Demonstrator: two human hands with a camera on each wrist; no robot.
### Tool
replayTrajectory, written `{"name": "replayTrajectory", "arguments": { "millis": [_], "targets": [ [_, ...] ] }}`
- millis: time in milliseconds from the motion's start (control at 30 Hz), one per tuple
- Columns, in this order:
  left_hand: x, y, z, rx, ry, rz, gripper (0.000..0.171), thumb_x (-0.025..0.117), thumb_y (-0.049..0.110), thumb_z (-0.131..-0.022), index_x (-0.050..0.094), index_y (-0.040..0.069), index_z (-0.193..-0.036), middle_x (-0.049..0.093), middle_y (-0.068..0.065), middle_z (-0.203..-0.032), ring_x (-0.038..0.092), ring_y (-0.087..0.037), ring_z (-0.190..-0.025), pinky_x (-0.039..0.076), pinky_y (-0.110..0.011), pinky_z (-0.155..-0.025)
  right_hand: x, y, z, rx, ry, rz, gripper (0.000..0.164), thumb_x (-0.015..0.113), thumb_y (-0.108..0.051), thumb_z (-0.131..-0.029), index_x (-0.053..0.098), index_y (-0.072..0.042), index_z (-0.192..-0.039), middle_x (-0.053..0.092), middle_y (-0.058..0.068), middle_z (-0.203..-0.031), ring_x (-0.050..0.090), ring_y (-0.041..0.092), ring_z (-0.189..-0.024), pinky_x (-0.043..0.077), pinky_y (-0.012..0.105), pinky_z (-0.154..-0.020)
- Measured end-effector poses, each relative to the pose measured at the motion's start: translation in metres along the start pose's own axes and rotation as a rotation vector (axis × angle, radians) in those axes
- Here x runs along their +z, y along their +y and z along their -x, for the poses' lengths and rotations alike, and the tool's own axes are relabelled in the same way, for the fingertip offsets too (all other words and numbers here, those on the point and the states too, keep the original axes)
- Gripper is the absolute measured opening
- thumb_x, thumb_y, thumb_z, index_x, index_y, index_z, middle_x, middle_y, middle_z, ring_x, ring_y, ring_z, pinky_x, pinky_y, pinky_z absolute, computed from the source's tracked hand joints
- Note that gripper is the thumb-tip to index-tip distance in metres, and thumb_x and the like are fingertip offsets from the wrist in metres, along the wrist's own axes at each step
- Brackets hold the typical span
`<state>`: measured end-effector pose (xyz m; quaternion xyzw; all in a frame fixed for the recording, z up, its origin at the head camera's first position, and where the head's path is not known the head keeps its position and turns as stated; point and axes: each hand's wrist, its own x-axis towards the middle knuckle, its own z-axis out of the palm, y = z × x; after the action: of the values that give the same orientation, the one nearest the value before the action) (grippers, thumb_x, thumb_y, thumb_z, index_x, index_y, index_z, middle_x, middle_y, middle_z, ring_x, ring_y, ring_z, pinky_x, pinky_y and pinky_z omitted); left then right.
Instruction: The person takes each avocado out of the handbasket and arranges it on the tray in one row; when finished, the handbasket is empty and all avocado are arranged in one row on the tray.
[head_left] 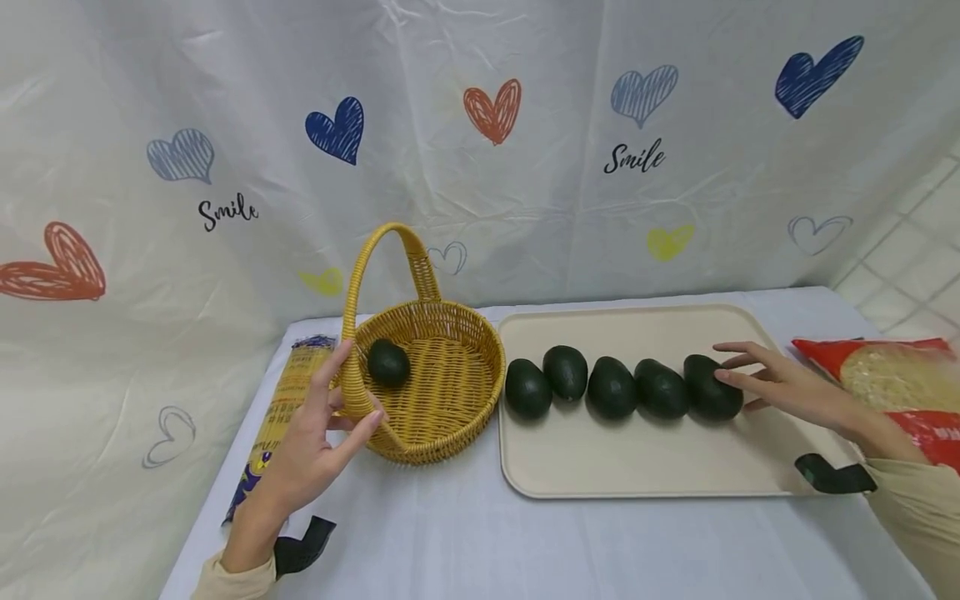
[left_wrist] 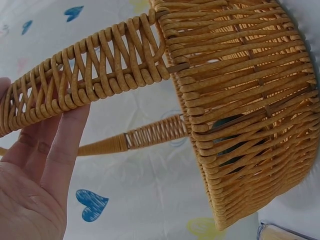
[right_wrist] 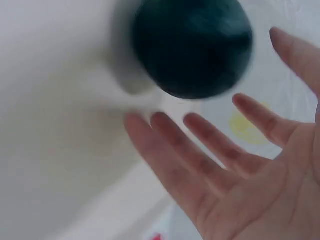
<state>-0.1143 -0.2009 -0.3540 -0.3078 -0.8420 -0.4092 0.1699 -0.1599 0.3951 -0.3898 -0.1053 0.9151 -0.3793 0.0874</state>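
A yellow wicker basket [head_left: 480, 421] stands on the table with one dark green avocado [head_left: 388, 363] inside. My left hand [head_left: 311, 437] holds the basket's upright handle [left_wrist: 90, 70], with the fingers behind it. Several avocados [head_left: 612, 388] lie in a row on a beige tray [head_left: 600, 467] to the right. At the right end of that row, my right hand [head_left: 795, 387] reaches over the last avocado [head_left: 711, 390], fingers spread and nearly straight. In the right wrist view a gap shows between those fingers and the avocado [right_wrist: 195, 50].
A long packet of noodles [head_left: 288, 400] lies left of the basket, partly behind my left hand. To the right of the tray is a red and clear bag [head_left: 892, 375] of pale food. A white cloth [head_left: 540, 167] printed with hearts hangs behind the table.
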Motion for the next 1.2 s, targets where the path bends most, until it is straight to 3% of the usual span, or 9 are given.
{"name": "replayTrajectory", "arguments": {
  "millis": [133, 300, 367, 500, 700, 833, 933, 1067, 1200],
  "targets": [
    [0.0, 0.0, 0.0, -0.002, 0.0, -0.005, 0.102, 0.073, -0.013, -0.086, 0.016, 0.012, -0.167, 0.068, -0.007, -0.106, 0.07, -0.008, -0.087, 0.063, -0.027, -0.074, -0.017, -0.022, -0.013, -0.072, 0.104, 0.088, 0.051, 0.061, -0.015, -0.107, 0.042, 0.007, -0.149, 0.054, 0.036, -0.136, 0.056, -0.012, -0.096, 0.061, 0.026, -0.07],
    [0.0, 0.0, 0.001, -0.019, 0.006, -0.013, 0.099, 0.074, -0.011, -0.088, 0.017, 0.011, -0.166, 0.068, -0.01, -0.11, 0.071, -0.011, -0.086, 0.063, -0.028, -0.074, -0.008, -0.105, -0.051, -0.238, 0.08, 0.139, 0.044, 0.065, -0.015, -0.105, 0.053, 0.0, -0.145, 0.058, 0.022, -0.142, 0.066, 0.022, -0.114, 0.059, 0.031, -0.083],
    [0.001, 0.0, 0.002, -0.024, 0.002, -0.012, 0.097, 0.073, -0.009, -0.09, 0.018, 0.012, -0.166, 0.07, -0.007, -0.104, 0.072, -0.012, -0.085, 0.063, -0.028, -0.074, 0.01, -0.149, -0.069, -0.325, 0.017, 0.14, 0.042, 0.067, -0.016, -0.104, 0.058, -0.002, -0.142, 0.059, 0.018, -0.141, 0.064, 0.035, -0.12, 0.059, 0.039, -0.089],
    [0.001, 0.001, 0.001, -0.015, -0.007, -0.008, 0.095, 0.073, -0.007, -0.092, 0.017, 0.011, -0.166, 0.072, -0.007, -0.101, 0.073, -0.015, -0.086, 0.064, -0.03, -0.074, 0.062, -0.224, -0.105, -0.506, -0.138, 0.127, 0.036, 0.069, -0.018, -0.103, 0.064, -0.004, -0.136, 0.062, 0.014, -0.133, 0.063, 0.033, -0.119, 0.059, 0.048, -0.095],
    [-0.003, 0.002, -0.001, -0.044, -0.019, 0.005, 0.095, 0.071, -0.009, -0.091, 0.016, 0.011, -0.166, 0.065, -0.018, -0.127, 0.074, -0.019, -0.094, 0.064, -0.031, -0.076, 0.152, -0.298, -0.155, -0.666, -0.353, 0.223, 0.034, 0.07, -0.021, -0.103, 0.066, -0.006, -0.133, 0.06, 0.013, -0.135, 0.057, 0.028, -0.121, 0.051, 0.041, -0.104],
    [-0.004, 0.004, 0.001, -0.059, -0.026, -0.008, 0.094, 0.07, -0.008, -0.093, 0.015, 0.012, -0.166, 0.072, -0.012, -0.111, 0.074, -0.018, -0.091, 0.064, -0.032, -0.076, 0.2, -0.324, -0.178, -0.672, -0.464, 0.287, 0.036, 0.068, -0.02, -0.104, 0.064, -0.006, -0.137, 0.058, 0.015, -0.138, 0.055, 0.028, -0.128, 0.046, 0.035, -0.108],
    [-0.004, 0.003, 0.002, -0.042, -0.019, -0.02, 0.094, 0.069, -0.01, -0.092, 0.016, 0.011, -0.166, 0.073, -0.004, -0.097, 0.073, -0.016, -0.088, 0.064, -0.032, -0.075, 0.224, -0.333, -0.19, -0.625, -0.481, 0.364, 0.047, 0.067, -0.025, -0.104, 0.058, -0.01, -0.148, 0.054, 0.014, -0.144, 0.052, 0.027, -0.133, 0.046, 0.035, -0.109],
    [-0.003, 0.002, -0.001, -0.025, -0.017, -0.017, 0.093, 0.069, -0.01, -0.091, 0.017, 0.012, -0.166, 0.071, 0.0, -0.094, 0.072, -0.014, -0.088, 0.064, -0.031, -0.074, 0.242, -0.33, -0.204, -0.487, -0.418, 0.487, 0.05, 0.067, -0.032, -0.104, 0.057, -0.016, -0.15, 0.047, 0.013, -0.149, 0.05, 0.026, -0.133, 0.048, 0.038, -0.105],
    [-0.002, 0.0, -0.001, -0.031, -0.015, -0.008, 0.092, 0.07, -0.007, -0.092, 0.018, 0.012, -0.166, 0.07, 0.002, -0.093, 0.072, -0.014, -0.086, 0.064, -0.03, -0.074, 0.254, -0.323, -0.218, -0.4, -0.382, 0.459, 0.04, 0.068, -0.031, -0.104, 0.063, -0.015, -0.14, 0.046, 0.015, -0.145, 0.054, 0.025, -0.122, 0.051, 0.038, -0.099]
  ]
}}
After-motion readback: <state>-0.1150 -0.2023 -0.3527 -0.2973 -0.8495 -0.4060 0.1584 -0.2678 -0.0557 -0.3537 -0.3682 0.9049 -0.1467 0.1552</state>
